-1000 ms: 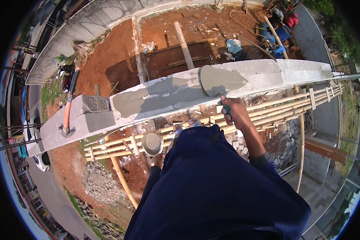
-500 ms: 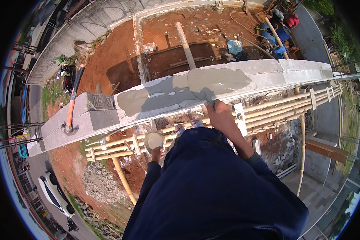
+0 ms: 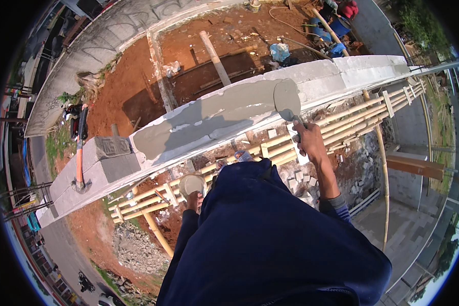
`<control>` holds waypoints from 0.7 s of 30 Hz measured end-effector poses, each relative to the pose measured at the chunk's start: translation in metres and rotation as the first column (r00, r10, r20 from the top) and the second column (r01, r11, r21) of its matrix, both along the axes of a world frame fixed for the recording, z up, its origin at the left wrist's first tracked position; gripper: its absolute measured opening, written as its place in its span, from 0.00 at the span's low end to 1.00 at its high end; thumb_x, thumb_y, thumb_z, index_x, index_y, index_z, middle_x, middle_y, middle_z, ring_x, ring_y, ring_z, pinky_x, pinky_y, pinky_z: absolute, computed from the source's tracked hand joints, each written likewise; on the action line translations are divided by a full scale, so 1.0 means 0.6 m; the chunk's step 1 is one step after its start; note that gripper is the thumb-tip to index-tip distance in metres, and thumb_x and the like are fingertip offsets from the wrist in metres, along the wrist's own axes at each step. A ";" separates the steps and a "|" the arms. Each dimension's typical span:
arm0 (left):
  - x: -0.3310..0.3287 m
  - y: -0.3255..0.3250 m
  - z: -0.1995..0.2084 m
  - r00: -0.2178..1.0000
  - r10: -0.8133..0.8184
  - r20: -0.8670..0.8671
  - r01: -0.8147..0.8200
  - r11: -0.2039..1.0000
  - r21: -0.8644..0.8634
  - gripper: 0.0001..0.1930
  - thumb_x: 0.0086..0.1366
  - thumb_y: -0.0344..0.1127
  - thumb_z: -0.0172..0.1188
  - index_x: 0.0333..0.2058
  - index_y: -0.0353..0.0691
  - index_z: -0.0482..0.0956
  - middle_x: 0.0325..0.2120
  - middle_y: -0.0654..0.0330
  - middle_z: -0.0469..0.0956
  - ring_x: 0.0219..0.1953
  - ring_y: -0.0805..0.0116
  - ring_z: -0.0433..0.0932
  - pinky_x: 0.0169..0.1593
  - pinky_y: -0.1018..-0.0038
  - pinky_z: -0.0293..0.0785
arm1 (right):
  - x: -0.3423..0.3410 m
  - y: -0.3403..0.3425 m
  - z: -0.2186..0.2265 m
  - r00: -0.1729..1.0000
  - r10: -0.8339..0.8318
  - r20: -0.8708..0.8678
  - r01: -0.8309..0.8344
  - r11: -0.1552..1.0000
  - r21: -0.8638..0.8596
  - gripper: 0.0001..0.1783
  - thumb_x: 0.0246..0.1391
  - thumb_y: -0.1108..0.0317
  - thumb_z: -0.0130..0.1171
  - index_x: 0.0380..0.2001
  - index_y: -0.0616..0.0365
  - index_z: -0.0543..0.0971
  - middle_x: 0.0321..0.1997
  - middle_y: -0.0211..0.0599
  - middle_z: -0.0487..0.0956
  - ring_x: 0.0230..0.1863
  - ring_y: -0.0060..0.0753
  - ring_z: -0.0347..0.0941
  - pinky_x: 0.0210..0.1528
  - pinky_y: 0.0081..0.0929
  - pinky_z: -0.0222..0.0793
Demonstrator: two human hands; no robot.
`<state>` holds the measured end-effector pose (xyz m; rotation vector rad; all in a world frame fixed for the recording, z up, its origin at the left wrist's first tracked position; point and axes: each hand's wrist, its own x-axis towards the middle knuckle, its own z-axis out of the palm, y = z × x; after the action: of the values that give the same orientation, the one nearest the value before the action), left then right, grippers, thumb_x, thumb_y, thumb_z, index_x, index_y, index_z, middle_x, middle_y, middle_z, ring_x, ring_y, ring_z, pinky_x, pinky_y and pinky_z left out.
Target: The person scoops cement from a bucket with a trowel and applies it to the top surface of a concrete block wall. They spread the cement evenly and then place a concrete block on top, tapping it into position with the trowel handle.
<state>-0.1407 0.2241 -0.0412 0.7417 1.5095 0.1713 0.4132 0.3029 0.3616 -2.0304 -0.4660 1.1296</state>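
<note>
My right hand (image 3: 310, 140) is closed round the handle of a trowel. Its rounded, mortar-coated blade (image 3: 287, 98) lies flat at the right end of a wet grey mortar layer (image 3: 219, 108). That layer covers the top of a pale block wall (image 3: 326, 77) and has a few white bare spots. Lower down, my left hand (image 3: 194, 201) grips a round grey container (image 3: 191, 184), apart from the wall. A block (image 3: 120, 166) stands at the layer's left end, and beyond it a hammer (image 3: 79, 163) with an orange handle rests on the wall.
Bamboo poles (image 3: 341, 126) run along the near side of the wall, high above rubble (image 3: 132, 247). Past the wall lies red soil with a post (image 3: 214, 57) and a plastic bag (image 3: 279, 52). At the far right a person (image 3: 348, 9) is by blue barrels (image 3: 339, 28).
My right hand has drawn the trowel to the right along the wall, and the blade now lies at the mortar's right end. My left hand still holds the container. The view has shifted.
</note>
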 end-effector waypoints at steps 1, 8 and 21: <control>-0.010 0.001 -0.007 0.995 0.091 0.029 -0.089 0.994 -0.066 0.34 0.67 0.55 0.56 0.66 0.42 0.71 0.59 0.52 0.77 0.54 0.54 0.81 0.55 0.55 0.74 | -0.017 -0.003 -0.003 0.999 0.053 -0.002 -0.053 0.998 -0.021 0.25 0.70 0.54 0.57 0.31 0.70 0.79 0.14 0.33 0.69 0.10 0.27 0.65 0.12 0.30 0.57; 0.025 -0.006 0.024 0.958 0.269 -0.098 -0.279 0.955 -0.106 0.13 0.69 0.45 0.56 0.42 0.41 0.78 0.37 0.61 0.79 0.40 0.61 0.83 0.42 0.60 0.77 | -0.136 0.036 -0.017 0.944 0.262 -0.202 -0.271 0.963 -0.017 0.22 0.70 0.52 0.58 0.41 0.66 0.79 0.19 0.26 0.69 0.11 0.17 0.60 0.10 0.23 0.53; 0.031 -0.180 -0.117 0.818 -0.233 -0.526 0.482 0.776 0.407 0.07 0.67 0.38 0.62 0.42 0.47 0.81 0.35 0.64 0.84 0.37 0.67 0.85 0.38 0.66 0.81 | -0.458 0.199 -0.085 0.481 0.865 -0.144 -0.843 0.501 0.193 0.25 0.70 0.53 0.58 0.35 0.71 0.75 0.21 0.34 0.71 0.11 0.24 0.63 0.09 0.28 0.55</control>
<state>-0.1219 0.1160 -0.1116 1.6058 1.7321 0.1174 0.1382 0.4223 0.3106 -1.4957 -1.5131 1.8442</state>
